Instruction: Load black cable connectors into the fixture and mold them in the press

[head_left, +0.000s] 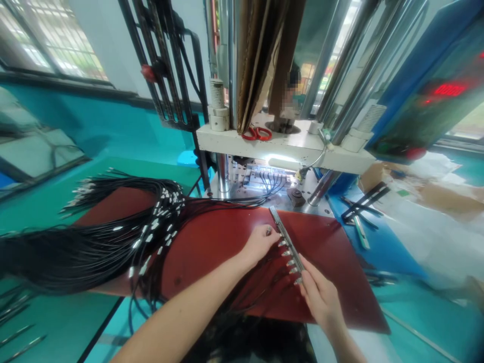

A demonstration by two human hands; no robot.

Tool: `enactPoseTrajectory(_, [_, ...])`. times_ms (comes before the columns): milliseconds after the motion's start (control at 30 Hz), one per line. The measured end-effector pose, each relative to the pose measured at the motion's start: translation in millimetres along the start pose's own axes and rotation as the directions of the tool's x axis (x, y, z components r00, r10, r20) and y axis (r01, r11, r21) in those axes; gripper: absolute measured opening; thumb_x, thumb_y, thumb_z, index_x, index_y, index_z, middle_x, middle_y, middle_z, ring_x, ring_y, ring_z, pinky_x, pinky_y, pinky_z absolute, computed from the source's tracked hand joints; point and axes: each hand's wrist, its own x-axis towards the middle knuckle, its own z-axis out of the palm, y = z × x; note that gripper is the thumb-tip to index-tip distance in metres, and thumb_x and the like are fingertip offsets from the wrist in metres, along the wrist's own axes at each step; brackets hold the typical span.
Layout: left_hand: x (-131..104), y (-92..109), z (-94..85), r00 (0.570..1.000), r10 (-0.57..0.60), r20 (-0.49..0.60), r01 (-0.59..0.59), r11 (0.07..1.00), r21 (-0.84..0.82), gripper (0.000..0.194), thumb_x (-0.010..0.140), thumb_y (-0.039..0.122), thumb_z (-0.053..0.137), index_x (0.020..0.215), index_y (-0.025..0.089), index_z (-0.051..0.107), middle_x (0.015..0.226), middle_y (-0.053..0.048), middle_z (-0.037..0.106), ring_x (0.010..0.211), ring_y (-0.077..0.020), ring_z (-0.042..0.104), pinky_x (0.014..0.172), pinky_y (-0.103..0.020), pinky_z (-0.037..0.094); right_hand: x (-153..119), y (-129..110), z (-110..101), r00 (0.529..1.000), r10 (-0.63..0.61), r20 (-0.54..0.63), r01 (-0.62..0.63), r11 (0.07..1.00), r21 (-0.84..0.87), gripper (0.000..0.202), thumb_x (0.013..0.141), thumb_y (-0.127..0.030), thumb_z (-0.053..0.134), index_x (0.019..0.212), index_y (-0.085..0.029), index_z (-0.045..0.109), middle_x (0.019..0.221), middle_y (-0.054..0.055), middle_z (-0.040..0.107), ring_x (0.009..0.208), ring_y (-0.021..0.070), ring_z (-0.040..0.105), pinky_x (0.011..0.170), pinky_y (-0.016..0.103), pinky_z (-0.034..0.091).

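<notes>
A narrow metal bar [286, 234] is tilted above the reddish-brown board, with several silver cable connectors [290, 262] in a row along its left side. Thin black cables trail from these connectors down toward my lap. My right hand [321, 295] grips the bar's near end between thumb and fingers. At the bar's upper left, my left hand [260, 244] is closed in a pinch on a cable connector [268, 230], whose metal end shows at the fingertips. Its fingers are close against the bar; whether that connector touches the bar I cannot tell.
Behind the board [219, 232] stands a press [287, 151] with a lit mould [268, 179] holding several cables. Red-handled scissors [257, 133] rest on its plate. A large bundle of black cables [86, 252] lies left. A cutter [361, 232] and plastic bags [427, 237] lie right.
</notes>
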Motion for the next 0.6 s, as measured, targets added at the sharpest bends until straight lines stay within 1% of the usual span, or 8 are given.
enactPoseTrajectory(100, [-2, 1, -9.0, 0.992, 0.009, 0.129, -0.001, 0.998, -0.059, 0.022, 0.066, 0.034, 0.056, 0.06, 0.015, 0.045, 0.051, 0.005, 0.044, 0.038, -0.003, 0.032, 0.038, -0.018, 0.023, 0, 0, 1, 0.997, 0.076, 0.002, -0.075, 0.984, 0.161, 0.051, 0.071, -0.047, 0.062, 0.113, -0.019, 0.059, 0.082, 0.005, 0.067, 0.068, 0.0162, 0.061, 0.06, 0.024, 0.052])
enactPoseTrajectory(167, [-3, 1, -18.2, 0.979, 0.018, 0.203, -0.003, 0.997, -0.076, 0.022, 0.064, 0.034, 0.059, 0.064, 0.013, 0.051, 0.058, 0.002, 0.049, 0.045, -0.0049, 0.041, 0.043, -0.019, 0.032, -1, -2, 2, 0.988, 0.156, -0.013, -0.146, 0.947, 0.285, 0.048, 0.069, -0.046, 0.065, 0.11, -0.021, 0.061, 0.099, 0.007, 0.065, 0.076, 0.0171, 0.061, 0.063, 0.023, 0.052])
enactPoseTrajectory(200, [-3, 1, -23.2, 0.981, 0.022, 0.192, -0.009, 0.998, -0.068, 0.023, 0.063, 0.034, 0.061, 0.064, 0.012, 0.053, 0.06, 0.001, 0.051, 0.049, -0.0059, 0.044, 0.047, -0.019, 0.035, -1, -2, 2, 0.982, 0.19, -0.018, -0.174, 0.929, 0.326, 0.047, 0.068, -0.046, 0.066, 0.108, -0.022, 0.062, 0.102, 0.007, 0.064, 0.079, 0.017, 0.061, 0.063, 0.022, 0.052])
enactPoseTrajectory(267, [-3, 2, -32.4, 0.998, 0.005, 0.069, 0.0, 0.998, -0.069, 0.026, 0.064, 0.037, 0.06, 0.064, 0.012, 0.053, 0.058, 0.001, 0.05, 0.051, -0.0073, 0.046, 0.048, -0.019, 0.037, -1, -4, 2, 0.972, 0.235, -0.013, -0.214, 0.907, 0.364, 0.046, 0.066, -0.045, 0.068, 0.106, -0.023, 0.063, 0.103, 0.006, 0.064, 0.081, 0.0162, 0.06, 0.064, 0.02, 0.051])
enactPoseTrajectory(367, [-5, 3, -39.0, 0.992, -0.042, -0.115, 0.019, 0.981, -0.192, 0.031, 0.072, 0.046, 0.05, 0.067, 0.016, 0.045, 0.048, 0.006, 0.039, 0.04, -0.0059, 0.038, 0.039, -0.018, 0.029, -1, -5, 1, 0.964, 0.265, -0.001, -0.245, 0.892, 0.38, 0.045, 0.065, -0.045, 0.069, 0.105, -0.025, 0.064, 0.101, 0.003, 0.065, 0.079, 0.0144, 0.06, 0.065, 0.019, 0.05])
enactPoseTrajectory(467, [-9, 7, -34.0, 0.986, -0.137, -0.096, 0.104, 0.952, -0.287, 0.033, 0.076, 0.05, 0.04, 0.066, 0.019, 0.035, 0.045, 0.011, 0.023, 0.033, -0.0031, 0.019, 0.035, -0.017, 0.014, -1, -6, 0, 0.964, 0.266, -0.005, -0.245, 0.896, 0.37, 0.045, 0.064, -0.046, 0.07, 0.104, -0.026, 0.064, 0.099, 0.002, 0.066, 0.077, 0.0134, 0.059, 0.063, 0.018, 0.05])
enactPoseTrajectory(533, [-11, 11, -26.3, 0.981, -0.19, -0.044, 0.173, 0.952, -0.253, 0.031, 0.077, 0.047, 0.038, 0.064, 0.02, 0.03, 0.046, 0.01, 0.022, 0.034, -0.0026, 0.015, 0.035, -0.017, 0.009, -2, -8, 1, 0.968, 0.252, 0.003, -0.236, 0.901, 0.363, 0.044, 0.063, -0.046, 0.07, 0.102, -0.026, 0.065, 0.096, 0.002, 0.066, 0.074, 0.0132, 0.059, 0.061, 0.018, 0.05])
enactPoseTrajectory(600, [-12, 14, -18.5, 0.983, -0.185, -0.001, 0.183, 0.971, -0.154, 0.026, 0.076, 0.039, 0.041, 0.063, 0.019, 0.03, 0.046, 0.009, 0.027, 0.034, -0.0024, 0.018, 0.036, -0.016, 0.009, -2, -12, 2, 0.971, 0.237, 0.004, -0.223, 0.908, 0.355, 0.042, 0.063, -0.045, 0.071, 0.099, -0.026, 0.067, 0.093, 0.002, 0.067, 0.071, 0.0133, 0.059, 0.06, 0.019, 0.05])
